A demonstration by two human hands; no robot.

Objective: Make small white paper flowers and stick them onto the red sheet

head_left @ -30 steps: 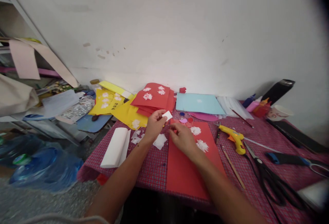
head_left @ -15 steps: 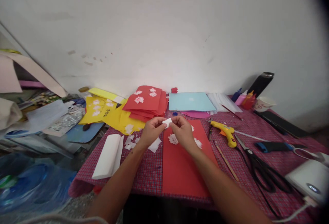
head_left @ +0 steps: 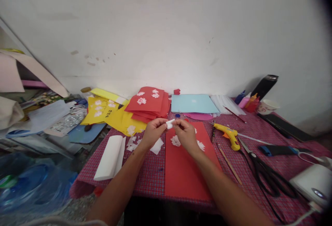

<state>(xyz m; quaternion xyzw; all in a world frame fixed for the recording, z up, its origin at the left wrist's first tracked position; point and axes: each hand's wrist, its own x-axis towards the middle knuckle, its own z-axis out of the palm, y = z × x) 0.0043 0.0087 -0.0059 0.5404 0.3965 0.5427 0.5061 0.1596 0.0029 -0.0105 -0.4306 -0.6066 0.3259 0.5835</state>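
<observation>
My left hand (head_left: 155,131) and my right hand (head_left: 184,133) pinch a small white paper piece (head_left: 170,124) between their fingertips. Both hands are over the upper part of a red sheet (head_left: 185,174), which bears white and pink paper flowers (head_left: 175,141), partly hidden by my right hand. Beside the sheet, under my left wrist, lie a white paper square (head_left: 157,146) and some small white scraps (head_left: 131,147). A folded white paper roll (head_left: 109,158) rests further left on the checked cloth (head_left: 149,181).
Behind my hands are stacked red cards (head_left: 146,103) and a light blue sheet (head_left: 194,103). To the right lie a yellow glue gun (head_left: 228,132), black scissors (head_left: 264,170), a wooden stick (head_left: 230,165) and a white device (head_left: 311,184). Yellow sheets (head_left: 124,120) lie back left.
The small white paper has changed shape between my fingertips, its top edge now narrow and folded or rolled. Both hands stay nearly in place; the view has shifted slightly.
</observation>
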